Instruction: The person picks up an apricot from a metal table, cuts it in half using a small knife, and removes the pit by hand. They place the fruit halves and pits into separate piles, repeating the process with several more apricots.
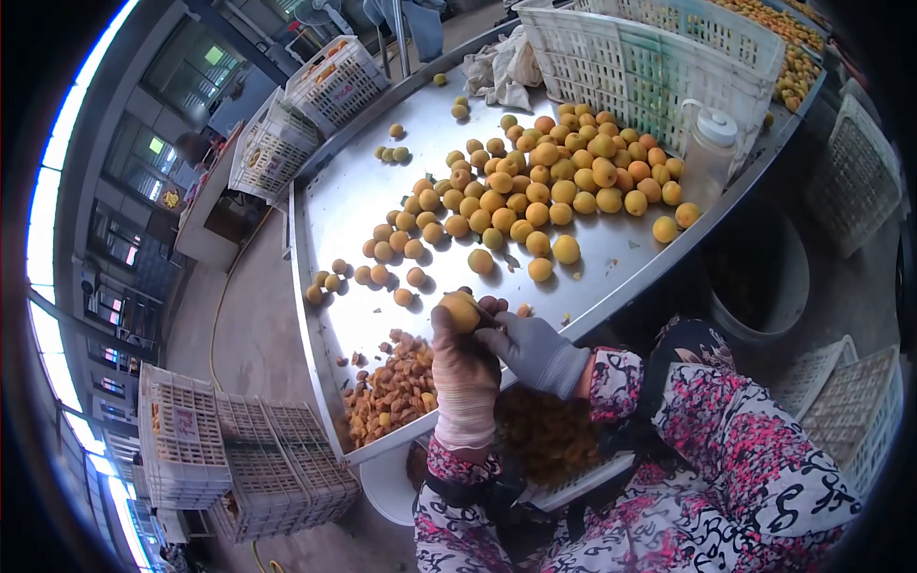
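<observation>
An apricot (459, 311) is held up in my left hand (462, 382), which wears a stained, pale glove, its fingers wrapped round the fruit. Close against it is my right hand (537, 350) in a grey glove, fingers pressed together; what they grip is too small and hidden to make out. Beyond both hands a pile of whole apricots (511, 191) spreads over the metal table (353, 201). At the table's near left corner lies a heap of brown-orange pits and scraps (394, 390). Below my hands, a container of brownish-orange pieces (549, 439) sits by my lap.
A white plastic crate (650, 72) and a lidded clear jug (709, 153) stand at the table's far right, beside a crumpled cloth (504, 69). Stacked crates (263, 444) fill the floor at left. A dark bucket (764, 277) is at right; a white bucket (387, 487) is under the near edge.
</observation>
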A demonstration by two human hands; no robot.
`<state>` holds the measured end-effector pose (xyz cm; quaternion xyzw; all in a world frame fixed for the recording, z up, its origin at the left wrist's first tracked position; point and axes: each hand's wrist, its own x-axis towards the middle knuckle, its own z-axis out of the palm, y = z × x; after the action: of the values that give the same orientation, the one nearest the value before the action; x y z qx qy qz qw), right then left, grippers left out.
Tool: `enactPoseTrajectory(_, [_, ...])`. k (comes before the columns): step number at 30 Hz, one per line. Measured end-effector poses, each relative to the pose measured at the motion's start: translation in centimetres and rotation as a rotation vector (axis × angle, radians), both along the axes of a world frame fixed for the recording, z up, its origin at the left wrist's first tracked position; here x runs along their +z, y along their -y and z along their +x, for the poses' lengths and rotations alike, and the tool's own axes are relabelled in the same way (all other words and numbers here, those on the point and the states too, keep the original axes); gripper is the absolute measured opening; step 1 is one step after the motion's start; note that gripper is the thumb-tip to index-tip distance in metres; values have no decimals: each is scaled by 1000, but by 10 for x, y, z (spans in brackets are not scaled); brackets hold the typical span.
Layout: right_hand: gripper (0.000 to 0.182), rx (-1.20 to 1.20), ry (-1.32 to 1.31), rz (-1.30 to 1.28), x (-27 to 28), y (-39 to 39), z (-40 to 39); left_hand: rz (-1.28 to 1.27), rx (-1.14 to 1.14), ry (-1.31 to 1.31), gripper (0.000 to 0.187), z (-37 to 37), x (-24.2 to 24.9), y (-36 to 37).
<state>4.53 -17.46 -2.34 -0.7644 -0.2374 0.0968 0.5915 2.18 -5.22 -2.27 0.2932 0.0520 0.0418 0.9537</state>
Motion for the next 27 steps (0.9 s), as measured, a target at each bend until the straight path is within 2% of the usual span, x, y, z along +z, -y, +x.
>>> enactPoseTrajectory(1, [41,5,51,26,0,1,4,1,-1,0,51,0,4,-3])
enactPoseTrajectory(2, [41,3,50,27,7,5,9,171,-6,25,51,0,10,-9])
enactPoseTrajectory(4, [39,149,-15,-103,27,16,18,458,54,26,50,-2,19,-16])
enactPoseTrajectory(5, [39,148,-17,-104,22,13,15,457,52,24,50,-3,17,-15])
enactPoseTrajectory(7, [41,10,32,199,2,-2,2,462,76,65,48,-3,14,-12])
enactPoseTrajectory(8, [43,-75,9,198,-1,-10,-7,118,43,-17,48,-1,11,1])
enactPoseTrajectory(9, [43,-84,-35,49,-3,-9,-12,-39,4,-26,48,3,3,5])
enactPoseTrajectory(12, [40,-55,-59,3,3,-7,-5,-5,66,-78,49,2,9,6])
enactPoseTrajectory(14, [39,-38,-16,40,8,-1,3,197,65,-86,47,3,13,-4])
enactPoseTrajectory(15, [39,-41,-13,39,13,3,8,352,109,21,46,4,18,-10])
enactPoseTrajectory(17, [38,101,-8,-117,22,11,17,761,135,10,46,-8,44,-6])
enactPoseTrajectory(19, [38,130,4,-115,18,9,17,763,134,45,45,-8,35,-9])
enactPoseTrajectory(22, [39,-16,104,90,1,-7,2,660,257,18,37,-6,13,-1])
enactPoseTrajectory(23, [39,-15,104,90,-4,-9,1,508,210,-33,47,-7,10,4])
enactPoseTrajectory(25, [34,-15,72,-46,-9,-11,1,194,18,2,45,1,-8,-13])
enactPoseTrajectory(26, [32,-23,88,-62,-5,-11,1,194,19,2,45,1,-4,-16])
enactPoseTrajectory(27, [32,-23,87,-63,-1,-9,1,404,64,-5,45,0,0,-19])
